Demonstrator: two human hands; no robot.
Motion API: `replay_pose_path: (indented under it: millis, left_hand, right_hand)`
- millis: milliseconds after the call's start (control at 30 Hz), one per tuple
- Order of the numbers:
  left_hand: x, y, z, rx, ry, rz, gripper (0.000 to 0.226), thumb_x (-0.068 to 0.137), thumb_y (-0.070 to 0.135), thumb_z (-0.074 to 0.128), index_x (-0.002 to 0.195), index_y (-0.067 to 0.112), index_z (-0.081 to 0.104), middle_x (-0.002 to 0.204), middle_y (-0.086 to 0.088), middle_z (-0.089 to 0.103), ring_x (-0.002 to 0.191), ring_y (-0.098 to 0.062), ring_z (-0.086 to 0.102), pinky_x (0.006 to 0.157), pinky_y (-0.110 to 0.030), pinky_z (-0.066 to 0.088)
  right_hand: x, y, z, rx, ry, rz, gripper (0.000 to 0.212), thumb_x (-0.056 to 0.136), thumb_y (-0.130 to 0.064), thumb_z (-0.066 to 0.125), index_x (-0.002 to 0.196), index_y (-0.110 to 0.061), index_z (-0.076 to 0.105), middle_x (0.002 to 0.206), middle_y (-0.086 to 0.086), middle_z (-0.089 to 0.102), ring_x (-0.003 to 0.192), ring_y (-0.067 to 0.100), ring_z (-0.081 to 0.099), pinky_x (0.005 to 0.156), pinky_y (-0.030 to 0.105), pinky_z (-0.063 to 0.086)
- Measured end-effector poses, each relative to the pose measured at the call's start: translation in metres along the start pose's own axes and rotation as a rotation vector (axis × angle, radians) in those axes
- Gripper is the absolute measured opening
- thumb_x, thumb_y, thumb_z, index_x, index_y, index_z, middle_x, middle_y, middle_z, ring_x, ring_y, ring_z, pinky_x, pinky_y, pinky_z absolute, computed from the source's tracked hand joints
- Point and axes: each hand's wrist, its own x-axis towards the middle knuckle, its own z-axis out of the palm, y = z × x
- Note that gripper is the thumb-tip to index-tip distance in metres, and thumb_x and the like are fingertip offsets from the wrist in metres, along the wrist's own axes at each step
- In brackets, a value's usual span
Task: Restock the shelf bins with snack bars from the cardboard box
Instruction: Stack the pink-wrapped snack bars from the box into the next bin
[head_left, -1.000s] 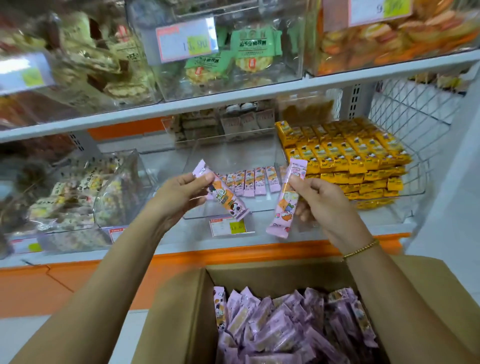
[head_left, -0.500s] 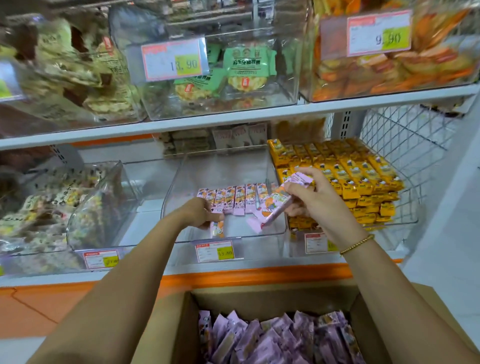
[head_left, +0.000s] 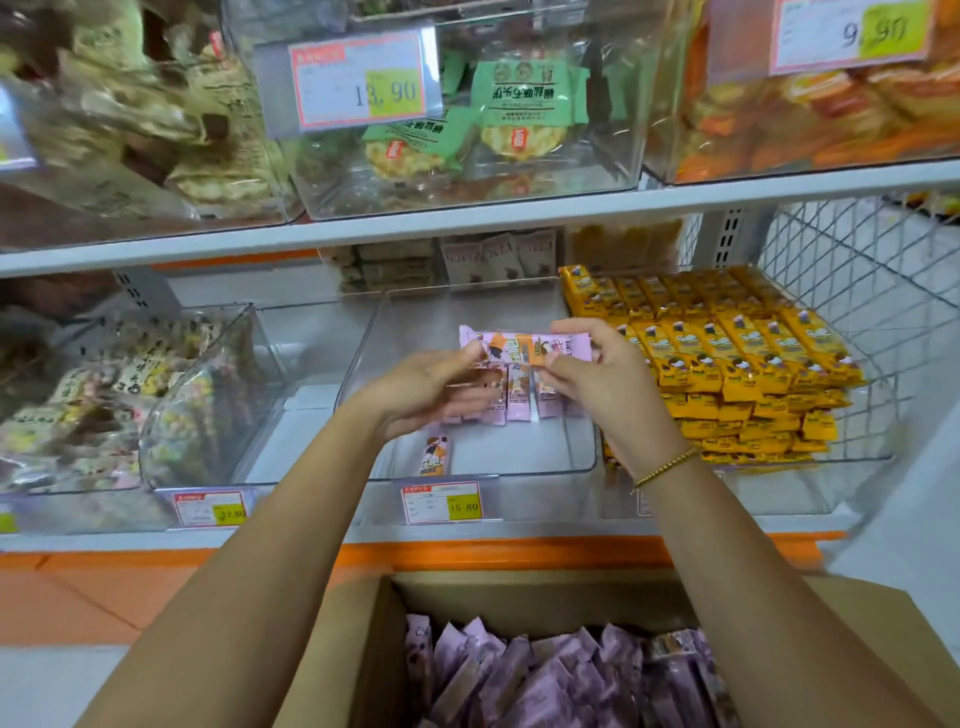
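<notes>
A pink snack bar (head_left: 519, 347) is held level over the middle clear bin (head_left: 483, 472). My left hand (head_left: 426, 387) pinches its left end and my right hand (head_left: 610, 382) grips its right part. Under the hands a row of pink bars (head_left: 519, 405) stands across the bin floor. Another pink bar (head_left: 435, 457) lies loose near the bin's front wall. Below, the open cardboard box (head_left: 382, 654) is full of several pink and purple bars (head_left: 550, 680).
A stack of yellow bars (head_left: 737, 364) fills the wire basket (head_left: 857, 291) on the right. A clear bin of mixed sweets (head_left: 104, 395) sits on the left. The upper shelf (head_left: 467, 228) carries more bins just above the hands. Price tags (head_left: 441, 501) line the orange-edged shelf front.
My left hand set its bar down at the bin's front and came up to the bar in my right hand. That bar turned from upright to level.
</notes>
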Motion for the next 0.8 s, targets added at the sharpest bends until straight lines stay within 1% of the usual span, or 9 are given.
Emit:
replay_pose_path:
  millis: [100,200,267,333,467,567,667,733,800]
  left_hand:
    - [0.006,0.004,0.006,-0.194,0.058,0.067,0.019,0.096,0.019,0.051,0.097,0.005,0.063,0.084,-0.01,0.072,0.075,-0.015,0.071,0.073,-0.023,0.058]
    - [0.017,0.006,0.008,-0.191,0.142,0.024,0.021,0.091,0.024,0.06,0.085,0.003,0.062,0.064,-0.007,0.067,0.055,-0.009,0.067,0.057,-0.018,0.057]
    - [0.026,0.005,0.012,-0.088,0.158,-0.013,0.025,0.089,0.029,0.063,0.081,0.005,0.061,0.054,-0.003,0.064,0.047,-0.007,0.063,0.051,-0.016,0.055]
    - [0.033,0.004,0.02,-0.028,0.121,-0.044,0.027,0.089,0.031,0.062,0.081,0.006,0.061,0.052,-0.002,0.064,0.044,-0.006,0.061,0.049,-0.016,0.054]
    - [0.056,-0.003,0.026,0.096,0.115,0.021,0.029,0.096,0.03,0.053,0.089,0.003,0.06,0.07,-0.013,0.062,0.054,-0.016,0.061,0.053,-0.023,0.052]
    - [0.079,-0.015,0.022,0.755,0.2,0.193,0.015,0.093,0.011,0.052,0.1,0.004,0.064,0.087,-0.014,0.063,0.067,-0.018,0.055,0.058,-0.024,0.04]
    - [0.093,-0.025,0.029,1.167,0.031,0.208,0.041,0.082,0.009,0.065,0.123,0.013,0.061,0.12,-0.008,0.063,0.1,-0.023,0.061,0.076,-0.024,0.046]
    - [0.101,-0.031,0.034,1.273,-0.067,0.238,0.055,0.075,0.016,0.076,0.127,0.015,0.058,0.127,-0.007,0.059,0.11,-0.024,0.057,0.086,-0.024,0.045]
    - [0.112,-0.037,0.033,1.308,-0.101,0.271,0.068,0.069,0.027,0.082,0.13,0.018,0.055,0.131,-0.005,0.055,0.115,-0.023,0.053,0.093,-0.026,0.044]
  right_hand:
    - [-0.003,0.001,0.009,0.099,-0.067,0.037,0.023,0.089,-0.003,0.063,0.11,-0.011,0.058,0.109,0.017,0.065,0.09,0.024,0.069,0.076,0.025,0.058]
    - [-0.009,0.004,0.004,-0.281,-0.011,-0.196,0.035,0.082,-0.012,0.073,0.115,-0.011,0.062,0.105,0.003,0.067,0.088,0.013,0.066,0.074,0.022,0.055]
    - [-0.011,0.009,-0.001,-0.552,0.068,-0.378,0.036,0.08,-0.015,0.074,0.114,-0.011,0.063,0.106,0.003,0.066,0.092,0.016,0.063,0.077,0.023,0.051]
    - [-0.014,0.014,-0.005,-0.707,0.123,-0.49,0.036,0.081,-0.014,0.073,0.115,-0.011,0.063,0.108,0.006,0.065,0.093,0.019,0.061,0.076,0.012,0.041]
    - [-0.017,0.016,-0.012,-0.76,0.188,-0.527,0.035,0.079,-0.009,0.074,0.113,-0.012,0.066,0.103,0.009,0.062,0.081,0.015,0.055,0.07,0.01,0.035]
    - [-0.013,0.013,-0.021,-0.782,0.234,-0.515,0.034,0.08,-0.01,0.072,0.114,-0.014,0.066,0.102,0.007,0.062,0.085,0.015,0.054,0.072,0.009,0.033]
    - [-0.009,0.011,-0.03,-0.803,0.24,-0.504,0.035,0.08,-0.005,0.07,0.114,-0.014,0.066,0.105,0.005,0.063,0.091,0.018,0.06,0.078,0.017,0.047]
    - [-0.008,0.009,-0.033,-0.823,0.239,-0.505,0.036,0.079,-0.004,0.07,0.114,-0.015,0.066,0.105,0.005,0.063,0.09,0.017,0.06,0.078,0.029,0.055]
    - [-0.007,0.005,-0.036,-0.843,0.241,-0.49,0.036,0.08,-0.008,0.072,0.114,-0.016,0.066,0.101,0.003,0.062,0.086,0.013,0.055,0.075,0.032,0.056]
